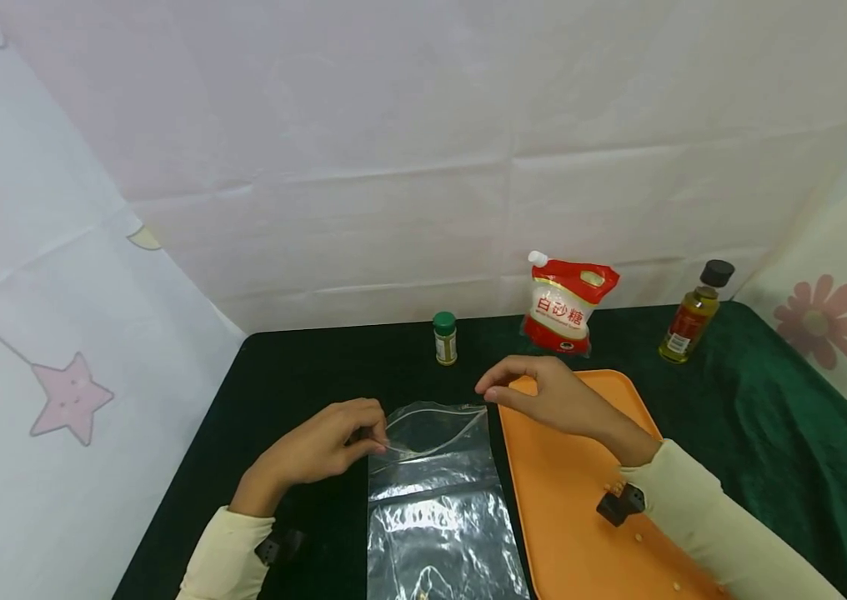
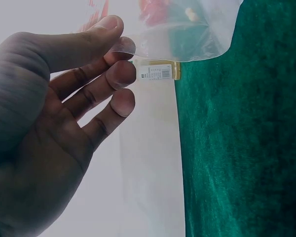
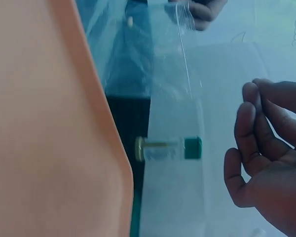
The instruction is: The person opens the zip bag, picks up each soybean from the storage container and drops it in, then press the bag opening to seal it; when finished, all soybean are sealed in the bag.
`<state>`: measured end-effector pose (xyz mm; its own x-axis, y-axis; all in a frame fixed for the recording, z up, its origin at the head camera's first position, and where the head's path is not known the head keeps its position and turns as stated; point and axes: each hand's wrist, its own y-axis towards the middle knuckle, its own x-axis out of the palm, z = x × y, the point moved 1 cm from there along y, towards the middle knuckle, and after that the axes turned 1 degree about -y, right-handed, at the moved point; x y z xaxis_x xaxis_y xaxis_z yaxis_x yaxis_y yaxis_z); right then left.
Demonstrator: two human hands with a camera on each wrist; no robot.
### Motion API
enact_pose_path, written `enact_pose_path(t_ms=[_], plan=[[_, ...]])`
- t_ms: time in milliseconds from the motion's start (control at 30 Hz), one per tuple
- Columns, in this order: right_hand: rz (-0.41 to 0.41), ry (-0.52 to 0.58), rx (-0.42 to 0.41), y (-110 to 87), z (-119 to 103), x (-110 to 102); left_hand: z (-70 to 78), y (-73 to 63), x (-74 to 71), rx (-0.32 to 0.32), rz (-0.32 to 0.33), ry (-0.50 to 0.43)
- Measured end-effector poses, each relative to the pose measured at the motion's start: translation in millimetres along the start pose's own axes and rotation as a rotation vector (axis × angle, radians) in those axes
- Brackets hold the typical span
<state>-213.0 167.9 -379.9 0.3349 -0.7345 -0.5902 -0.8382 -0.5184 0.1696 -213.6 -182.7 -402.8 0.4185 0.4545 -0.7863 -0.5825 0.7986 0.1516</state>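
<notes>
My left hand (image 1: 333, 443) pinches the edge of a clear zip bag (image 1: 438, 483) near its mouth, thumb and index on the plastic film. The bag lies along the dark cloth with its mouth gaping, and small yellowish pieces (image 1: 423, 595) show low inside it. In the left wrist view the bag's film (image 2: 197, 34) hangs beyond the fingertips. My right hand (image 1: 543, 396) hovers over the far left corner of an orange tray (image 1: 558, 492), close to the bag's right corner. In the right wrist view its fingers (image 3: 245, 118) bend loosely, with nothing visible between the tips.
Several small pale pieces (image 1: 639, 537) lie on the tray under the right forearm. Along the back stand a green-capped jar (image 1: 445, 340), a red and white sugar pouch (image 1: 564, 304) and an oil bottle (image 1: 689, 321). Behind them hangs a pale cloth wall (image 1: 393, 208).
</notes>
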Motion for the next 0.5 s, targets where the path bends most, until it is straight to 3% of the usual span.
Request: enact_pose_path(t_ms=[233,500], plan=[[-0.042,-0.232,-0.007,-28.6,-3.2,-30.2,0.5,-0.8,1.6,0.010,0.006,0.005],[-0.215,-0.403,-0.009,-63.4,2.8,-57.6,-0.1,-0.4,0.6,0.012,0.006,0.020]])
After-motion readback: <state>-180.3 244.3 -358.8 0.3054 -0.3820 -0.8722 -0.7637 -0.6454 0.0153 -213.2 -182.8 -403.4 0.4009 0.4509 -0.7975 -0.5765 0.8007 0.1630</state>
